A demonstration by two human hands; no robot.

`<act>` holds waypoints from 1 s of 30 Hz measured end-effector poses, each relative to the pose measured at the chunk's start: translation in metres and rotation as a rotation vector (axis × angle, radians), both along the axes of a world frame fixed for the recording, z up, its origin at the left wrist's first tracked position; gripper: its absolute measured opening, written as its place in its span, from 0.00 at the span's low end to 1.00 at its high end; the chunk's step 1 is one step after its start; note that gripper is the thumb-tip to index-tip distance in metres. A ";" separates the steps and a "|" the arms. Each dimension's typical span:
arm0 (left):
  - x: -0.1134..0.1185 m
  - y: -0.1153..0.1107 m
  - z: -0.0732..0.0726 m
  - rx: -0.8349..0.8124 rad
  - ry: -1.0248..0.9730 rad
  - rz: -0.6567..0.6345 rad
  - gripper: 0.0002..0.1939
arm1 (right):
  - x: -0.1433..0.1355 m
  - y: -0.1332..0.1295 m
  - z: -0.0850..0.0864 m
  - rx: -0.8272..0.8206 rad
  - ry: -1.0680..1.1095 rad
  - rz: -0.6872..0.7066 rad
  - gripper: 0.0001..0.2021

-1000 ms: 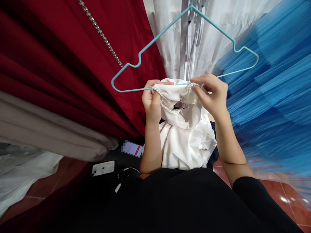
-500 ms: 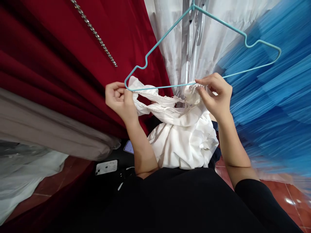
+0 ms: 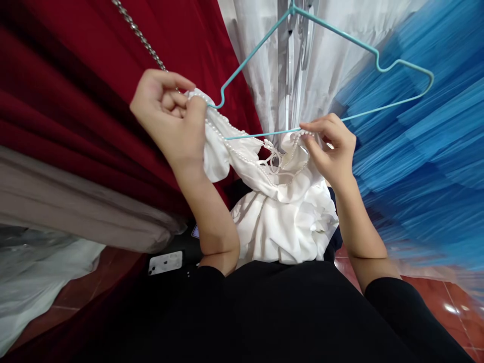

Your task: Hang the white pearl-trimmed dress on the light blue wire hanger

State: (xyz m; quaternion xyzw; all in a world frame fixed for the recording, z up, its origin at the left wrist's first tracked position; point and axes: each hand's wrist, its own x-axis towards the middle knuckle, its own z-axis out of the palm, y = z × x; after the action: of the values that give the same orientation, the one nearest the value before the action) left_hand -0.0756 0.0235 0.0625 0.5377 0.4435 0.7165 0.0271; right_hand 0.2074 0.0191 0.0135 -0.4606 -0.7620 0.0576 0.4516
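A white garment (image 3: pixel 272 217) with pearl-beaded edges lies bunched in front of my body. My left hand (image 3: pixel 174 108) pinches one beaded strap of it, which is drawn over the left end of a light blue hanger (image 3: pixel 260 46). That hanger corner is hidden under the cloth. Between the thumb and fingers of my right hand (image 3: pixel 333 141) is the other beaded part of the garment, pressed against the hanger's bottom bar. Thin white cords hang in a loop at the garment's middle.
Red fabric (image 3: pixel 189 45) and a beaded chain (image 3: pixel 139 35) hang at left, with beige cloth (image 3: pixel 75 196) below. White curtains (image 3: pixel 257 65), a metal frame (image 3: pixel 283 65) and blue tulle (image 3: pixel 416 141) stand beyond and right. A phone (image 3: pixel 165 263) lies on a black surface lower left.
My left hand has moved up and left, pulling the strap over the hanger's left end. The hanger has shifted slightly left, and my right hand keeps its pinch.
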 end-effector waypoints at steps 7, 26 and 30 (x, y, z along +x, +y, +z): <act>0.050 -0.025 -0.006 0.268 -0.120 -0.236 0.06 | -0.002 -0.002 0.002 -0.033 -0.062 0.002 0.14; 0.077 -0.017 -0.071 -0.104 -0.611 -0.738 0.16 | 0.027 0.011 -0.010 0.428 0.321 -0.365 0.20; 0.065 -0.016 -0.070 -0.151 -0.572 -0.727 0.18 | 0.066 0.037 0.007 0.663 0.502 -0.447 0.23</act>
State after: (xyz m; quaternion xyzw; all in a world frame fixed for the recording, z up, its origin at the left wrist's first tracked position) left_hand -0.0106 0.0073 -0.0079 0.4356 0.2521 0.7457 0.4366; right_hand 0.2732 0.0562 0.0203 -0.4161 -0.4888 -0.1776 0.7460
